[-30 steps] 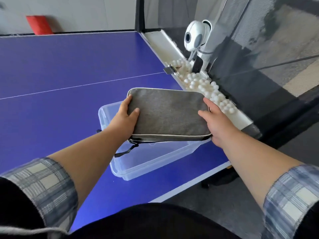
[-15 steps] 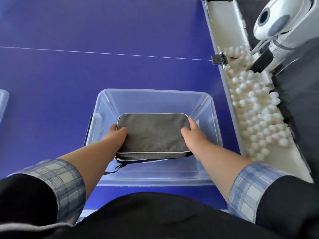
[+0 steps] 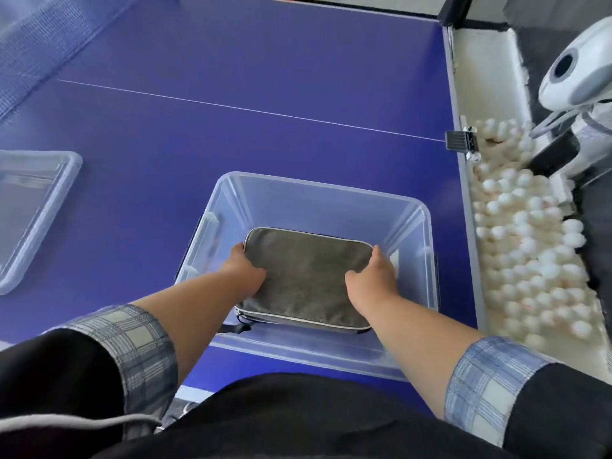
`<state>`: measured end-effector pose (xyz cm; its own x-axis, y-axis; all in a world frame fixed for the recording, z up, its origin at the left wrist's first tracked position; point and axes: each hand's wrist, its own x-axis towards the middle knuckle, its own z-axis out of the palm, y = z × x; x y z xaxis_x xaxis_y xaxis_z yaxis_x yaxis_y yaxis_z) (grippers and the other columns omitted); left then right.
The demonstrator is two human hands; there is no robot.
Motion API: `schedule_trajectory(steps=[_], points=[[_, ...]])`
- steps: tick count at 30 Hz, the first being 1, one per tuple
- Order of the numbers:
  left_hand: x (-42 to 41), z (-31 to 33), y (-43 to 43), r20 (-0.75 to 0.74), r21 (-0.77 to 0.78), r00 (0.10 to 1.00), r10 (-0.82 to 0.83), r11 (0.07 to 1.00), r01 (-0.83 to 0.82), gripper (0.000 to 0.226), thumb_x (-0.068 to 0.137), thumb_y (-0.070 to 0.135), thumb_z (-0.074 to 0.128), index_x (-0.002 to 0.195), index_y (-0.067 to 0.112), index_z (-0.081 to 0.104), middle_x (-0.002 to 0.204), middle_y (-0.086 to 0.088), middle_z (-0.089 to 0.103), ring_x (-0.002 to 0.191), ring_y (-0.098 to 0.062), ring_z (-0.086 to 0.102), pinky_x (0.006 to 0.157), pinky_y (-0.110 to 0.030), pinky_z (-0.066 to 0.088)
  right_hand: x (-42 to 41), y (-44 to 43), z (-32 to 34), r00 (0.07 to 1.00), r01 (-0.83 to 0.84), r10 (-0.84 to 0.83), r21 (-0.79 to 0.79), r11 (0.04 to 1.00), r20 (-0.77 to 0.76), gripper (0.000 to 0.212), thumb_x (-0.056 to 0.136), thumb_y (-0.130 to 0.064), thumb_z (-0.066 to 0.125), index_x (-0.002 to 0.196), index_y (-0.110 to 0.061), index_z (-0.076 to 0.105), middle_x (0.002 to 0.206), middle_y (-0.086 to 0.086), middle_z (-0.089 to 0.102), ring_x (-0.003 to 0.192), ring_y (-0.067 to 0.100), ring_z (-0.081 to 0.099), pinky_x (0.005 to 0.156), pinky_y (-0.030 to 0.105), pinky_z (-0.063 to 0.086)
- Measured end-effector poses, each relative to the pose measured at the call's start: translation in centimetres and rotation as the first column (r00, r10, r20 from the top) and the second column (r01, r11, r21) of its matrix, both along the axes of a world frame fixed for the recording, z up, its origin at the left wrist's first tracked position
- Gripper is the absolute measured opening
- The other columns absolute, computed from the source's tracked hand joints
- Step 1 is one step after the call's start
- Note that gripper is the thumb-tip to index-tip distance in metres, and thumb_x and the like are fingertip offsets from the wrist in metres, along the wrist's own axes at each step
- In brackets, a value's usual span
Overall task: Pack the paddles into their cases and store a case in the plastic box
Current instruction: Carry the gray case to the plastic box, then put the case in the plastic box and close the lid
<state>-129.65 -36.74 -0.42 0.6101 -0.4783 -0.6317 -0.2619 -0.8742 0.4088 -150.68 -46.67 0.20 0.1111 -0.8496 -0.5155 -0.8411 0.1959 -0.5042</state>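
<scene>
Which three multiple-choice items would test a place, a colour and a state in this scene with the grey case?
1. Where is the grey case? A on the floor; B inside the plastic box; C on a chair.
2. What colour is the table? A green; B red; C blue.
3. What do the left hand and right hand do? A each holds a case edge; B both hang free; C only one touches.
Answers: B, clear walls surround it; C, the top is blue; A, fingers curl on both edges.
</scene>
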Motion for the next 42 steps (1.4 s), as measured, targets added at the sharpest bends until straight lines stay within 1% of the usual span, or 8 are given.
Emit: schedule_trajectory(steps=[4, 10, 16, 22, 26, 29, 37, 42], points=[[-0.1, 2.9, 1.1, 0.142, -0.137, 0.973, -0.180, 0.970, 0.200, 0.071, 0.082, 0.022, 0.052, 0.147, 0.038, 0.029, 0.130, -0.003, 0.054, 0.088, -0.024, 0.060, 0.062, -0.028, 0.044, 3.5, 1.7, 3.0, 0.990, -0.059, 0.090, -0.270, 0.961, 0.104, 0.065, 0.094, -0.024, 0.057, 0.154, -0.018, 0.033, 0.160, 0.007, 0.034, 0.146, 0.025, 0.032, 0.120, 0.041, 0.027], [2.6, 8.5, 4.8, 0.219, -0.372, 0.934, -0.283, 0.860, 0.348, 0.042, 0.086, 0.027, 0.045, 0.121, 0.046, 0.059, 0.108, 0.028, 0.065, 0.101, -0.001, 0.061, 0.082, -0.023, 0.046, 12.1, 6.0, 8.2, 0.884, -0.041, 0.225, -0.412, 0.910, 0.410, 0.050, 0.093, -0.013, 0.060, 0.142, -0.015, 0.052, 0.147, 0.006, 0.050, 0.136, 0.022, 0.045, 0.113, 0.036, 0.036], [13.3, 9.8, 13.4, 0.283, -0.408, 0.947, -0.155, 0.874, 0.265, 0.035, 0.090, 0.032, 0.042, 0.116, 0.048, 0.058, 0.103, 0.025, 0.065, 0.085, -0.003, 0.065, 0.069, -0.028, 0.057, 23.8, 12.7, 10.7, 0.775, -0.114, 0.409, -0.530, 0.840, 0.482, 0.040, 0.094, -0.016, 0.059, 0.134, -0.021, 0.057, 0.133, -0.009, 0.052, 0.107, -0.006, 0.042, 0.080, -0.009, 0.026], [28.2, 5.9, 27.0, 0.321, -0.243, 0.934, -0.158, 0.939, 0.242, 0.038, 0.090, 0.031, 0.049, 0.128, 0.037, 0.056, 0.119, 0.013, 0.062, 0.106, -0.011, 0.061, 0.088, -0.032, 0.052, 37.4, 22.7, 7.2, 0.821, -0.387, 0.447, -0.228, 0.893, 0.355, 0.049, 0.096, -0.033, 0.055, 0.144, -0.030, 0.045, 0.149, -0.006, 0.045, 0.113, 0.013, 0.051, 0.088, 0.029, 0.039], [37.0, 3.3, 33.9, 0.372, -0.039, 0.902, -0.218, 0.967, 0.250, 0.042, 0.092, 0.029, 0.050, 0.133, 0.034, 0.055, 0.131, 0.000, 0.058, 0.117, -0.024, 0.058, 0.093, -0.033, 0.048, 44.7, 28.2, 4.8, 0.866, -0.403, 0.342, 0.104, 0.909, 0.366, 0.050, 0.097, -0.036, 0.051, 0.147, -0.030, 0.045, 0.146, -0.010, 0.049, 0.096, 0.010, 0.053, 0.070, 0.027, 0.043], [41.5, 1.3, 37.1, 0.327, 0.090, 0.912, -0.246, 0.969, 0.229, 0.046, 0.094, 0.025, 0.049, 0.138, 0.036, 0.050, 0.138, 0.002, 0.050, 0.115, -0.027, 0.058, 0.085, -0.036, 0.050, 48.4, 30.9, 3.1, 0.897, -0.364, 0.266, 0.248, 0.898, 0.352, 0.049, 0.097, -0.039, 0.054, 0.145, -0.031, 0.049, 0.138, -0.006, 0.054, 0.111, 0.018, 0.053, 0.089, 0.034, 0.045], [47.8, -4.9, 36.1, 0.360, 0.224, 0.789, -0.498, 0.867, 0.446, 0.039, 0.093, 0.024, 0.058, 0.131, 0.025, 0.053, 0.132, -0.003, 0.049, 0.121, -0.029, 0.048, 0.091, -0.046, 0.049, 54.5, 33.9, -3.3, 0.955, -0.217, 0.094, 0.441, 0.871, 0.283, 0.057, 0.095, -0.035, 0.055, 0.151, -0.026, 0.042, 0.142, 0.002, 0.052, 0.127, 0.025, 0.053, 0.109, 0.049, 0.045], [49.5, -6.9, 35.2, 0.494, 0.218, 0.616, -0.614, 0.773, 0.595, 0.025, 0.095, 0.024, 0.054, 0.120, 0.021, 0.056, 0.118, -0.002, 0.053, 0.110, -0.027, 0.051, 0.089, -0.037, 0.043, 57.3, 34.7, -5.7, 0.961, -0.094, -0.036, 0.446, 0.890, 0.274, 0.060, 0.093, -0.032, 0.055, 0.151, -0.026, 0.040, 0.100, -0.006, 0.060, 0.116, 0.026, 0.063, 0.101, 0.049, 0.053]])
